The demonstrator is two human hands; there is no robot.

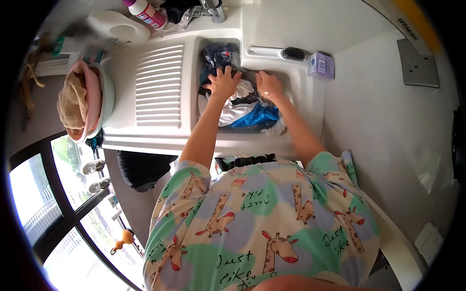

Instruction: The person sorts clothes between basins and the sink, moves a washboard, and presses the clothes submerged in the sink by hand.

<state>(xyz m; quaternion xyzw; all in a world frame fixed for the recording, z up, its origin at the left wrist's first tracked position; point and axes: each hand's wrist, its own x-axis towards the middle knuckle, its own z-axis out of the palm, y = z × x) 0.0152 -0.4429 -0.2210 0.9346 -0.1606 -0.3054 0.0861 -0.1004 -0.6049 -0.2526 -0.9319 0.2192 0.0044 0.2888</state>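
Wet laundry fills the sink basin [286, 109]: a dark garment [218, 54] at the far end, white cloth [233, 115] and a shiny blue cloth [259, 116] nearer me. My left hand [223, 83] lies on top of the clothes with its fingers spread. To its right, my right hand [270, 87] is pressed into the dark wet clothes at the basin's right side, fingers bent down and closed on them, their tips partly hidden. A little foam clings near the right wrist.
A ribbed washboard [159, 87] adjoins the basin's left. Behind are a scrub brush [276, 52], a purple box [321, 66], a faucet [213, 9], a purple-capped bottle [147, 13] and a white jug [119, 28]. Stacked basins [107, 92] holding a tan towel [73, 101] stand left.
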